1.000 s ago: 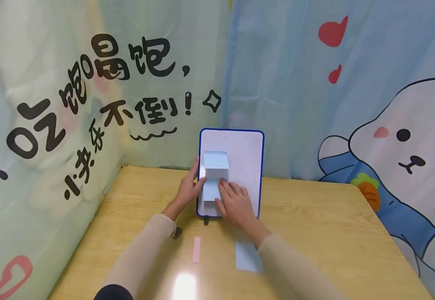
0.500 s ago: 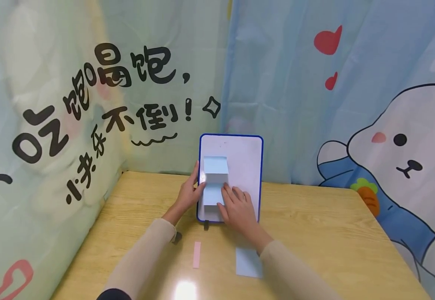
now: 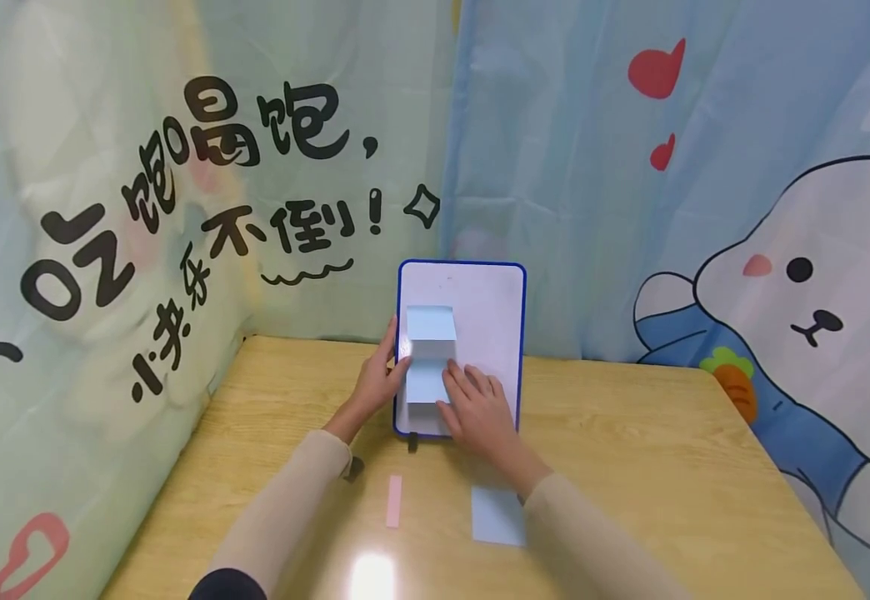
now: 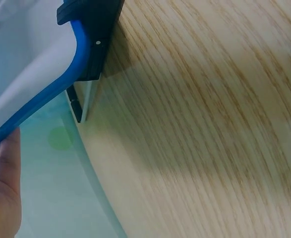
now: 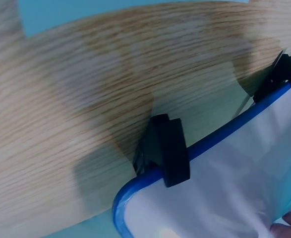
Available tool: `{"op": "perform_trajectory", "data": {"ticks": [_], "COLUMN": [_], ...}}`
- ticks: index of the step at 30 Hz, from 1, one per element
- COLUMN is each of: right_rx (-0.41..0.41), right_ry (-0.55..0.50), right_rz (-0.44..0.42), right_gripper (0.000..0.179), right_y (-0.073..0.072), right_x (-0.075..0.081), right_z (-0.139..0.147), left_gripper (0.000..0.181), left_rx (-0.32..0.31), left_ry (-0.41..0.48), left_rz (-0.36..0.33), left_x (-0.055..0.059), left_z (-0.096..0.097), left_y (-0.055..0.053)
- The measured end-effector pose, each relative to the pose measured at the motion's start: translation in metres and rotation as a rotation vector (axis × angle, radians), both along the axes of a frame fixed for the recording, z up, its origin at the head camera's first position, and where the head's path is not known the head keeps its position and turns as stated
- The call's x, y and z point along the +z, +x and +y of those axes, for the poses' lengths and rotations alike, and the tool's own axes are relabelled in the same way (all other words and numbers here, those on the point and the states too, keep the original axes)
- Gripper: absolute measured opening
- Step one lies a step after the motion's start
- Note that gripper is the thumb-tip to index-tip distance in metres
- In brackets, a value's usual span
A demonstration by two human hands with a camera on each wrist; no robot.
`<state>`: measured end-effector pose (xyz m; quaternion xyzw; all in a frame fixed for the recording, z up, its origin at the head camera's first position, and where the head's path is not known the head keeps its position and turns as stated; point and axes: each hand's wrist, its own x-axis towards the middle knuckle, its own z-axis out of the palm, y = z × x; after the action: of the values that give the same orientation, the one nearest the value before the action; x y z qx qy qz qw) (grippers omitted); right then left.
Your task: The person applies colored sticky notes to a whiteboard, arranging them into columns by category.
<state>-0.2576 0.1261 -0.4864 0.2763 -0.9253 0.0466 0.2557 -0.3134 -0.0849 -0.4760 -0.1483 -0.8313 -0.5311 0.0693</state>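
Observation:
A small whiteboard (image 3: pixel 487 308) with a blue rim stands tilted on the table. On its left half is a light-blue paper (image 3: pixel 430 323) folded in steps, with one panel above another. My left hand (image 3: pixel 373 385) grips the board's left edge, thumb at the front beside the paper and fingers behind the rim. My right hand (image 3: pixel 480 417) lies against the lower right of the folded paper, its fingertips touching the paper's right side. Only a few right fingertips (image 5: pixel 289 225) show in the right wrist view; the left fingers (image 4: pixel 9 158) appear under the rim in the left wrist view.
Black clip feet (image 5: pixel 177 153) hold the board's lower rim. A pink strip (image 3: pixel 394 502) and a flat light-blue sheet (image 3: pixel 497 517) lie on the wooden table (image 3: pixel 615 467) in front. Behind hangs a printed curtain (image 3: pixel 555 167). A small dark object (image 3: pixel 356 468) sits near the left wrist.
My right hand has slid slightly to the right along the folded paper. The left hand keeps its grip on the board. The head view dips and rises a little.

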Motion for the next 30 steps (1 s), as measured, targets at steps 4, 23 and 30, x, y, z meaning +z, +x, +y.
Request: {"op": "perform_trajectory", "data": {"ticks": [4, 23, 30], "right_rx": [0.026, -0.068, -0.209], "right_ry": [-0.008, -0.23, -0.246], "right_rz": [-0.029, 0.107, -0.043], "right_gripper": [0.054, 0.065, 0.07], "right_y": [0.005, 0.041, 0.059], "right_x": [0.005, 0.017, 0.001], "right_z": [0.005, 0.088, 0.116], "left_gripper": [0.073, 0.068, 0.067], "left_rx": [0.002, 0.112, 0.128], "left_ry": [-0.036, -0.557, -0.683], "left_rz": [0.016, 0.23, 0.09], "left_x": [0.002, 0.033, 0.013], "left_z": [-0.002, -0.061, -0.08], "left_y": [0.003, 0.038, 0.064]}}
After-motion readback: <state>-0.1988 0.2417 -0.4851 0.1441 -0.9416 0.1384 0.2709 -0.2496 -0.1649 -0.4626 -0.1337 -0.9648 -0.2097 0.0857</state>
